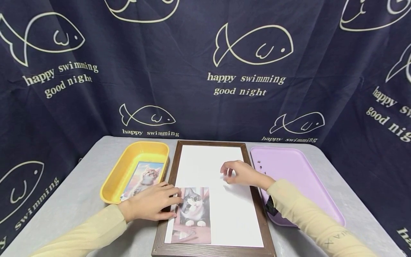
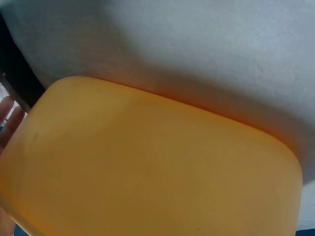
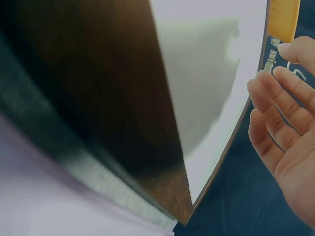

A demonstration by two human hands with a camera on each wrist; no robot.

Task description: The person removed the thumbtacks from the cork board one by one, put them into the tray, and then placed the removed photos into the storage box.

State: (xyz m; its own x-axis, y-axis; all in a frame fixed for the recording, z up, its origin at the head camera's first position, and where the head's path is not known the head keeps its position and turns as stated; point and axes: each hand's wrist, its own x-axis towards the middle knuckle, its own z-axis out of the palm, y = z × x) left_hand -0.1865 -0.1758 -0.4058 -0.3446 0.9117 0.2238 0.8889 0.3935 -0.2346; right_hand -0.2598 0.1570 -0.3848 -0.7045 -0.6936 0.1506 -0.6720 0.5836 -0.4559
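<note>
Right hand beside the framed white board

The right hand shows its palm, fingers relaxed and holding nothing, just right of the white board; the board's dark wooden frame lies left of it, a lilac surface beyond.

Dark brown wooden frame around a plain white board. Grey-and-white cat photo with pink tones at the board's lower left corner. Yellow-orange tray holding a second cat picture in blue, pink and tabby brown. Lilac-purple tray, plain. Pale grey tablecloth. Navy backdrop curtain patterned with cream outlined fish and cream lettering "happy swimming good night". Pale beige-yellow sleeves on both arms, faint dark lettering near the right cuff.
</note>
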